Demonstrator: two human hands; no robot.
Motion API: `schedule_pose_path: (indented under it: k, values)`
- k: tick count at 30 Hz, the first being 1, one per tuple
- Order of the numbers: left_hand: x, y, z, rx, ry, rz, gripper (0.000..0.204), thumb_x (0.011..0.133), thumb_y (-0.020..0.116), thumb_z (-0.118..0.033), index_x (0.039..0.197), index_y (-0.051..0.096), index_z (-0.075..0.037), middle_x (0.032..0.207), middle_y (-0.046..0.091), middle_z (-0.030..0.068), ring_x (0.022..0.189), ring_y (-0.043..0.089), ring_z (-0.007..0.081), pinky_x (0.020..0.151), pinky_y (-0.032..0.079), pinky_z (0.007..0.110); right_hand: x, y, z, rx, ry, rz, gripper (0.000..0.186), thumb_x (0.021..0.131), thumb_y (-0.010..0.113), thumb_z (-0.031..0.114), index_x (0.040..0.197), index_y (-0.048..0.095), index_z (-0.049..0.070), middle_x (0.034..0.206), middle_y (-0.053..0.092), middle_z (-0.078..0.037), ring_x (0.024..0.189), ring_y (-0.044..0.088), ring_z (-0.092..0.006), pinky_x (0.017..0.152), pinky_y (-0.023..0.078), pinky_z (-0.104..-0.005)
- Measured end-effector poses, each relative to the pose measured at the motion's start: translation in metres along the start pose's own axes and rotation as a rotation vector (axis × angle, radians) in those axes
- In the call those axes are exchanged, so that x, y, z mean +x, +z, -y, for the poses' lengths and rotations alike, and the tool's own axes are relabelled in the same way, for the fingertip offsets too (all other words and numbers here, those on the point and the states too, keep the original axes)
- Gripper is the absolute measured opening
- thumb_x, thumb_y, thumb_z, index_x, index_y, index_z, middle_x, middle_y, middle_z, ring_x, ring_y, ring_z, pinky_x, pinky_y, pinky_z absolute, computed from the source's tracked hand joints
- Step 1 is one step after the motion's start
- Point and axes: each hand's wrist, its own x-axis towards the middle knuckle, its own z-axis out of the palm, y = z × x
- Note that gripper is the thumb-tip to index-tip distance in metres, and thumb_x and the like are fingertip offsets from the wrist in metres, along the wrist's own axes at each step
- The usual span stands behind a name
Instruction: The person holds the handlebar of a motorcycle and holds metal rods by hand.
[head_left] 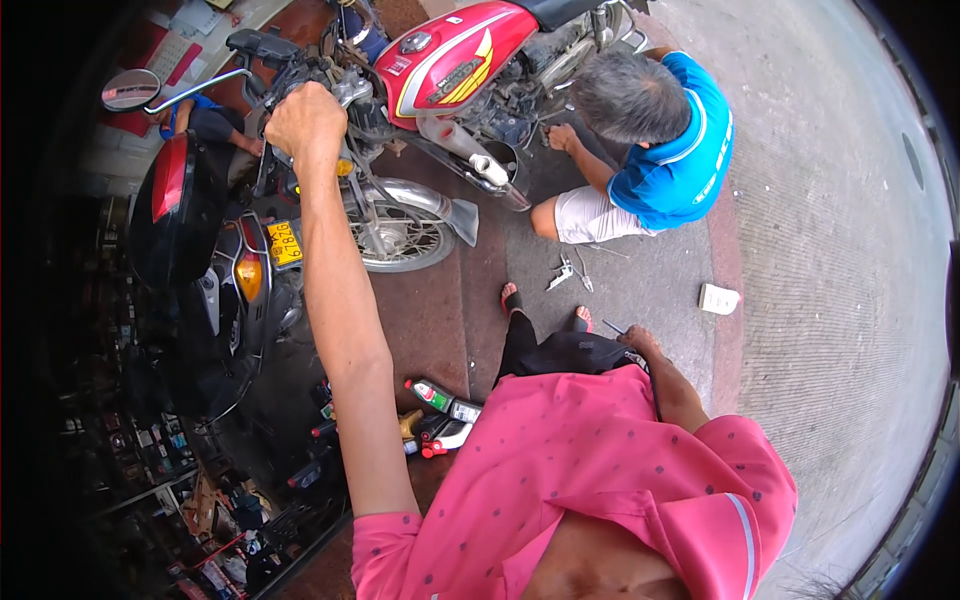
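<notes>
My left hand (308, 122) is stretched out, its fingers closed round the handlebar of a red motorcycle (455, 60); the grip is mostly hidden under it. A round mirror (130, 90) on a silver stem reaches out to the left of this hand. Down by my right hip, my right hand (640, 342) is closed on a thin metal tool (613, 327); only its end shows, too little to tell its kind. Below the fuel tank, the front wheel (400, 235) and its silver mudguard (415, 195) stand over the floor.
A person in a blue shirt (680, 160) squats at the motorcycle's right side. Metal tools (562, 272) lie on the ground, and a white box (718, 299) farther right. Bottles (432, 395) stand by my left side. A dark scooter (240, 270) and another person (205, 122) are at left.
</notes>
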Motion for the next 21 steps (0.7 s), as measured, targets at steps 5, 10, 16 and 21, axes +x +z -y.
schedule_pose_path:
  k: [5,10,16,21]
  values:
    - [-0.002,-0.003,0.0,-0.016,-0.011,0.02,0.024,0.072,0.054,-0.018,0.088,0.065,-0.004,0.09,0.063,0.0169,0.087,0.06,0.032,0.072,0.048,0.039,0.0,0.002,-0.002,-0.013,-0.019,0.004,0.036,0.071,0.05,0.03,0.092,0.064,0.005,0.102,0.058,-0.02,0.097,0.056,-0.0327,0.083,0.044,-0.0406]
    - [-0.002,-0.003,0.002,-0.022,-0.013,0.014,0.023,0.072,0.053,-0.017,0.087,0.066,-0.004,0.089,0.063,0.0172,0.086,0.061,0.0322,0.072,0.048,0.039,0.0,0.002,-0.001,-0.019,-0.025,0.026,0.036,0.07,0.05,0.03,0.091,0.064,0.004,0.102,0.058,-0.02,0.097,0.056,-0.0324,0.083,0.044,-0.0404]
    - [0.001,-0.001,-0.002,-0.029,0.003,-0.001,0.023,0.072,0.053,-0.016,0.086,0.066,-0.004,0.089,0.063,0.0174,0.086,0.061,0.032,0.071,0.048,0.039,0.001,-0.002,-0.001,-0.012,-0.007,0.026,0.037,0.07,0.052,0.03,0.092,0.064,0.004,0.102,0.058,-0.02,0.097,0.056,-0.0325,0.083,0.044,-0.0401]
    - [0.0,-0.006,0.002,-0.004,0.014,-0.033,0.022,0.075,0.049,-0.014,0.083,0.066,-0.004,0.087,0.064,0.0148,0.082,0.062,0.0302,0.069,0.049,0.038,-0.008,-0.01,0.01,-0.028,-0.023,-0.019,0.036,0.07,0.052,0.03,0.092,0.063,0.003,0.1,0.059,-0.02,0.095,0.057,-0.0328,0.081,0.045,-0.0403]
